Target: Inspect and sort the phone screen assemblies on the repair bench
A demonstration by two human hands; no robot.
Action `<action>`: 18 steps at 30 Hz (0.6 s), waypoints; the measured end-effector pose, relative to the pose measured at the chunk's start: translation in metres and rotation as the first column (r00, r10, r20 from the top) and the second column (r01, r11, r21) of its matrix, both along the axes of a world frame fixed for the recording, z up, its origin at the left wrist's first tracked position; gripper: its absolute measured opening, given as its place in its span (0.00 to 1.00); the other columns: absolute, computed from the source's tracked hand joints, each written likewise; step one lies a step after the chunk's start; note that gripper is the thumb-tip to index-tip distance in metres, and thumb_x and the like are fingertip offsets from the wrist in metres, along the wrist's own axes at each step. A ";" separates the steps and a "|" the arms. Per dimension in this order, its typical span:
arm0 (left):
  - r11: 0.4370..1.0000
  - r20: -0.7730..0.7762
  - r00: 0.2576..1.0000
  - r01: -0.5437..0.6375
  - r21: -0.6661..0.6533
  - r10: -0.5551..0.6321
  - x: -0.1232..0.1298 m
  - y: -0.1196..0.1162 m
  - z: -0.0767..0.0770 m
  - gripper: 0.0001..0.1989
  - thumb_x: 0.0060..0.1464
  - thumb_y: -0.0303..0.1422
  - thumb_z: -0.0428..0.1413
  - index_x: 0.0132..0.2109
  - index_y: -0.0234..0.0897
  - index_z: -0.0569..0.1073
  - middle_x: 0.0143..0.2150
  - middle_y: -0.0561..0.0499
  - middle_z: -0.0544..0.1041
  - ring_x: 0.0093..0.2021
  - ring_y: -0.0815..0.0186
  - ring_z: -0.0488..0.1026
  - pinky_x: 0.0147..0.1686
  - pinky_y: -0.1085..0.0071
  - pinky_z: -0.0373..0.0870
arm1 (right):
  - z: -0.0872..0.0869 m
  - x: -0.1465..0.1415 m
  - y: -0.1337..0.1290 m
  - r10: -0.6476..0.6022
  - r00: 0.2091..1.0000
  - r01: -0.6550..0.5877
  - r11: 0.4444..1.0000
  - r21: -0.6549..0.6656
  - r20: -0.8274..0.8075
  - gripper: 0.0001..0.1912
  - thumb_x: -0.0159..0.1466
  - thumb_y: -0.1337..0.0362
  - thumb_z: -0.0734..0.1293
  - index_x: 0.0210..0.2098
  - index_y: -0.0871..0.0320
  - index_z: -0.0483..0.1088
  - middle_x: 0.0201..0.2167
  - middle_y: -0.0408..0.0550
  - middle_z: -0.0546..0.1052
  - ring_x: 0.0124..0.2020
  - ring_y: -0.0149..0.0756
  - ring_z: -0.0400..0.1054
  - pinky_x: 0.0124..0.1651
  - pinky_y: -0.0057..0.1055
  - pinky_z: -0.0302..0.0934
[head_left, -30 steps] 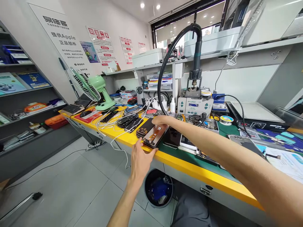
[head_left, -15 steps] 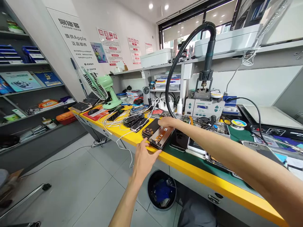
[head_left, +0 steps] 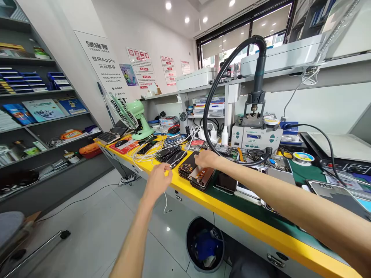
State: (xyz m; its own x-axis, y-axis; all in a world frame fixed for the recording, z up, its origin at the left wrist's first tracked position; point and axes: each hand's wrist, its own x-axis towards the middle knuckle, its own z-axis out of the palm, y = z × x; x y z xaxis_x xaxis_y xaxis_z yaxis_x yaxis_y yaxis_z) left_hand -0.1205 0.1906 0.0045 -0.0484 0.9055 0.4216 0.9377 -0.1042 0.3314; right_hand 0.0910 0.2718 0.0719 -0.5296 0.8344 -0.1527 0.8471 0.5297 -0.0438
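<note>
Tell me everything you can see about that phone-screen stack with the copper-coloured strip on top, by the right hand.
The phone-screen stack is several thin, dark-edged layers lying flat near the front edge of the yellow workbench. Its top piece shows a silvery, metallic-looking back with a copper-coloured flex strip and a small pale label. A darker stack sits close on its left. The right hand covers its far end; whether the fingers touch it is unclear.

Recessed ceiling lights (head_left: 187, 20) shine over a white wall (head_left: 145, 34) hung with posters (head_left: 142, 67), windows (head_left: 240, 46), gray shelving (head_left: 63, 177), a yellow-edged bench (head_left: 214, 204) and pale floor tiles (head_left: 95, 231).
</note>
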 end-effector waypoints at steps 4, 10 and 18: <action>0.986 -0.348 0.937 -0.079 -0.148 0.022 -0.034 0.043 0.011 0.12 0.53 0.29 0.52 0.43 0.35 0.77 0.42 0.38 0.80 0.48 0.50 0.75 0.46 0.61 0.69 | 0.002 -0.005 -0.026 0.025 0.998 -0.019 0.993 0.116 -0.051 0.15 0.68 0.59 0.68 0.51 0.61 0.71 0.51 0.54 0.74 0.49 0.45 0.71 0.51 0.48 0.67; 0.980 -0.393 0.914 0.022 -0.200 -0.101 -0.043 0.056 0.009 0.10 0.55 0.30 0.51 0.37 0.37 0.78 0.40 0.39 0.79 0.43 0.52 0.76 0.42 0.63 0.68 | 0.001 0.000 -0.068 0.072 0.951 0.037 0.939 0.342 -0.301 0.16 0.72 0.58 0.60 0.50 0.64 0.69 0.48 0.56 0.74 0.51 0.45 0.69 0.53 0.46 0.64; 0.997 -0.329 0.944 0.005 -0.079 -0.031 -0.061 0.060 0.032 0.14 0.60 0.35 0.47 0.41 0.38 0.77 0.44 0.44 0.79 0.42 0.58 0.76 0.43 0.67 0.67 | -0.007 0.009 -0.121 0.229 0.844 -0.017 0.915 0.403 -0.485 0.15 0.68 0.66 0.58 0.49 0.67 0.69 0.46 0.61 0.71 0.51 0.49 0.66 0.55 0.42 0.62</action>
